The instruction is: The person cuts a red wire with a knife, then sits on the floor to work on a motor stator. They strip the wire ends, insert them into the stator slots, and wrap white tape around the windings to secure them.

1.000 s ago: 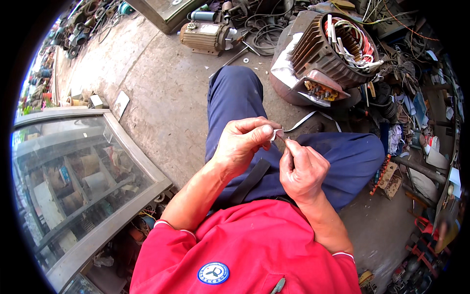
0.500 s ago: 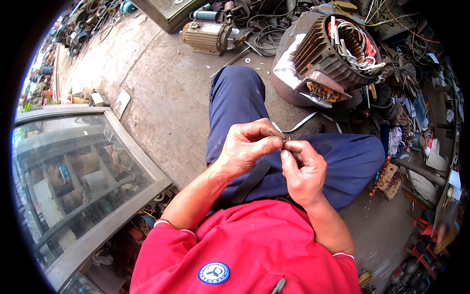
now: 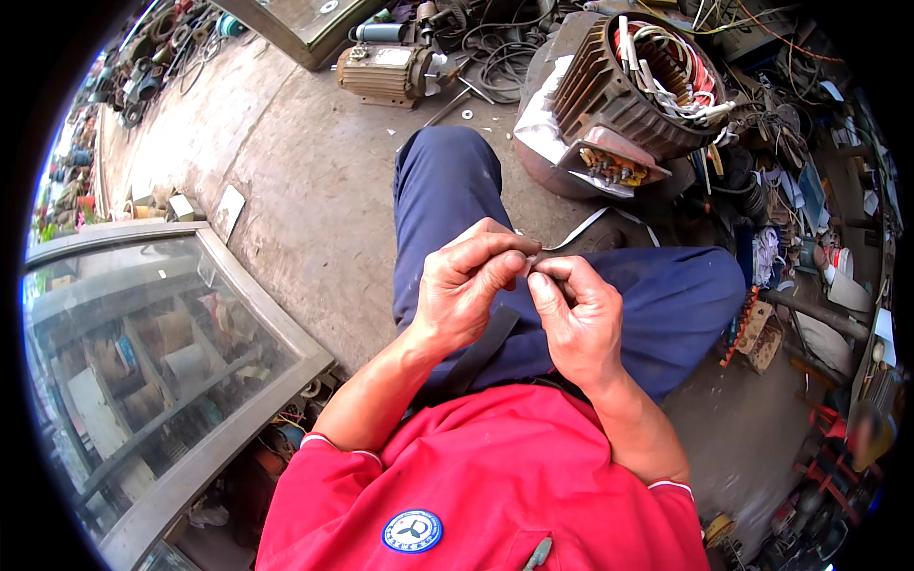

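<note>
White strip (image 3: pixel 578 231) trails from the fingertips over the lap, sagging to the floor (image 3: pixel 314 171) in front; its near end is hidden among the fingers.

At far left, a glass-paned frame (image 3: pixel 271 305) is cut off by the dark fisheye rim, and reflections blur what sits behind the pane. Next, beyond the raised knee (image 3: pixel 447 157), lies a small finned motor (image 3: pixel 383 74). Over the lap, the left hand (image 3: pixel 462 285) pinches a pale scrap (image 3: pixel 529 265) between thumb and forefinger; whether the scrap belongs to the strip is unclear. The right hand (image 3: pixel 583 324) brings thumb and forefinger tips against it, though I cannot tell if they grip it or merely touch. Farther right, a large finned motor housing (image 3: pixel 624 90) holds white and red wires, their lower runs out of sight. The clutter (image 3: pixel 809 200) at the right rim melts into shadow.

Half a second ago the scrap was barely visible; now it shows between the fingertips. One second ago the right hand was curled tighter; its thumb is now straighter.
</note>
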A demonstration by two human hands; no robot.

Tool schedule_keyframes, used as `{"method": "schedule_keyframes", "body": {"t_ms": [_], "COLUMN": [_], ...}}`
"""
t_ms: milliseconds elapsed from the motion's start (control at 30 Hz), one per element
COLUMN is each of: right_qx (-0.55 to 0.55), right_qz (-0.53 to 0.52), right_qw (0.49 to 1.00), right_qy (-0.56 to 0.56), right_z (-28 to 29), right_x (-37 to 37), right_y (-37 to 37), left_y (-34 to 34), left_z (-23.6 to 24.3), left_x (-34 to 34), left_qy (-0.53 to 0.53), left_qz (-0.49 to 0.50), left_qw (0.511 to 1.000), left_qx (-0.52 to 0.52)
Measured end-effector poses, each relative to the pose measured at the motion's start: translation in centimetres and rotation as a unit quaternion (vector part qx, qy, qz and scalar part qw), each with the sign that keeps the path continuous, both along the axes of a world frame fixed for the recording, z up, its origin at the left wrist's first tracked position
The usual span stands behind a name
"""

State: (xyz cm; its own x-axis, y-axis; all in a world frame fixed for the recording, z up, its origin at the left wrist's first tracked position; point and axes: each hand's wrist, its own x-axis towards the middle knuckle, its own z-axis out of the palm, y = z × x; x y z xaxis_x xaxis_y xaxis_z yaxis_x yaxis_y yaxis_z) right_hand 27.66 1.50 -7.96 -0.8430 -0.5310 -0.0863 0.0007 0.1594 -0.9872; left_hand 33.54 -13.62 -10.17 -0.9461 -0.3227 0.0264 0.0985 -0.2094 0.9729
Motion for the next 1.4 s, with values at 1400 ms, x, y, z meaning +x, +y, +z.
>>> {"method": "schedule_keyframes", "body": {"t_ms": [1400], "right_qx": [0.027], "right_qz": [0.174], "right_qw": [0.981], "right_qy": [-0.086], "right_z": [3.8], "right_x": [-2.4], "right_y": [3.4], "left_y": [-2.8], "left_z": [4.2], "left_x": [-0.4], "left_qy": [0.076], "left_qz": [-0.214], "left_qw": [0.935], "left_qx": [-0.274]}}
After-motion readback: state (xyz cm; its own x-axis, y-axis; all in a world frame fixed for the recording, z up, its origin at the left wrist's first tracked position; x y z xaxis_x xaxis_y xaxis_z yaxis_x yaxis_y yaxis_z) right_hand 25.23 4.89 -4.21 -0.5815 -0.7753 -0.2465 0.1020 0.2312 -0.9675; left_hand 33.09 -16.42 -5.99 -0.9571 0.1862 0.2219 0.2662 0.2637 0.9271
